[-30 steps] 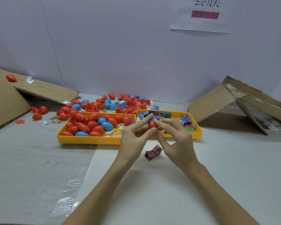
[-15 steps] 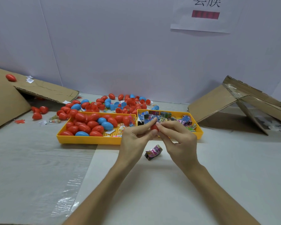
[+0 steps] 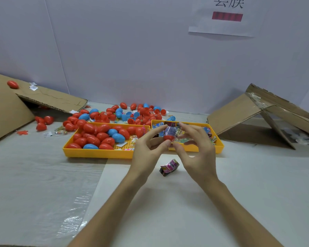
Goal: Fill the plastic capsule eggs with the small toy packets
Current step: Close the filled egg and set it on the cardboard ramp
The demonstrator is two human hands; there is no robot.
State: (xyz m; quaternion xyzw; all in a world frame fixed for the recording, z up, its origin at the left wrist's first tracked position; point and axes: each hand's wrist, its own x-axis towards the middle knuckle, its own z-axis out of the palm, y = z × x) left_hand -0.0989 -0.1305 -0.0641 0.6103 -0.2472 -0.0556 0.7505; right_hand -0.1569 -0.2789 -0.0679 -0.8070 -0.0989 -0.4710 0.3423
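Both forearms reach forward over the table and the hands meet above the near rim of the right tray (image 3: 219, 146). The left hand (image 3: 147, 148) pinches a red egg (image 3: 168, 137) half between thumb and forefinger, with a packet (image 3: 170, 130) standing out of it. The right hand (image 3: 197, 152) has its thumb at the egg's base and its curved fingers are blurred near the packet; I cannot tell if it grips. A second packet (image 3: 169, 167) lies on the table below the hands.

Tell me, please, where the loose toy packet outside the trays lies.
In the head view, the loose toy packet lies on the table near centre, below and between the left hand and right hand, nearer than the yellow trays.
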